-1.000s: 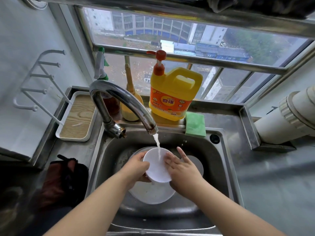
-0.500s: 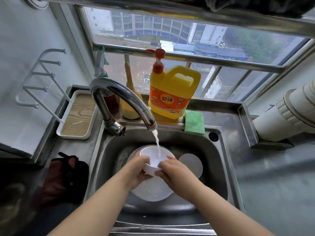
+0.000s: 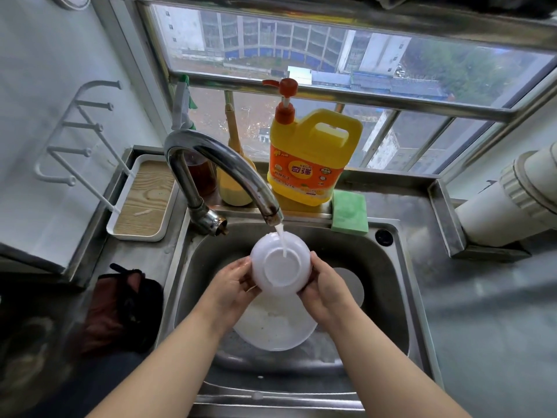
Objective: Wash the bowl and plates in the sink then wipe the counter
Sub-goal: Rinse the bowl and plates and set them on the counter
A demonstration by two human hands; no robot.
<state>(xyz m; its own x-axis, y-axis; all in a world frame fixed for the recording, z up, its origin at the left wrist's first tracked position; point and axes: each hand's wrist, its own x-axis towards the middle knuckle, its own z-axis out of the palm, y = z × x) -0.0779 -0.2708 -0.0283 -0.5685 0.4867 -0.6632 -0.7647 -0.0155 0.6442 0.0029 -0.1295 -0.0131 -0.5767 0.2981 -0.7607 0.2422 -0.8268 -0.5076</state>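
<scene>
two hands, left hand [image 3: 230, 289] and right hand [image 3: 324, 292], grip one bowl [image 3: 280, 263]; two plates [image 3: 277, 330].

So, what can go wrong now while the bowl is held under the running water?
The wet bowl, gripped bottom-up by the left hand and right hand, could slip and fall onto the plate below. Water from the faucet hits its convex base and may splash out onto the counter.

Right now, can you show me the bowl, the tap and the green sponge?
bowl [image 3: 278, 268]: head view, its upturned base.
tap [image 3: 232, 167]: head view, its curved spout.
green sponge [image 3: 349, 211]: head view, its top face.
</scene>
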